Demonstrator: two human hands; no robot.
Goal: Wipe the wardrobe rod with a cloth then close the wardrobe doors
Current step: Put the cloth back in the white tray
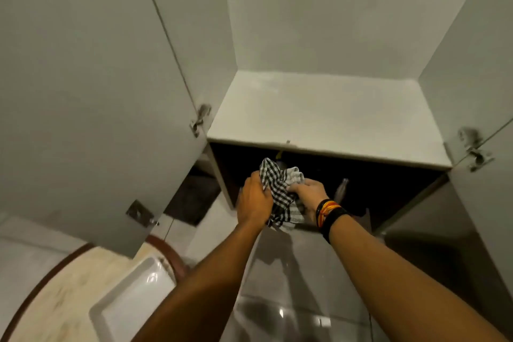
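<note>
A black-and-white checked cloth (280, 189) is bunched between both hands in front of the dark lower compartment of the white wardrobe (327, 122). My left hand (254, 200) grips its left side and my right hand (308, 193) holds its right side; bands circle the right wrist. The left wardrobe door (83, 91) and the right wardrobe door (483, 203) both stand open. No rod shows in this view; the inside of the dark compartment is mostly hidden.
Metal hinges (200, 119) sit on both door edges. A white shelf (319, 108) tops the dark compartment. Below left lie a round table edge (55, 272) and a white glossy object (133, 300). Shiny floor tiles (291, 300) are underfoot.
</note>
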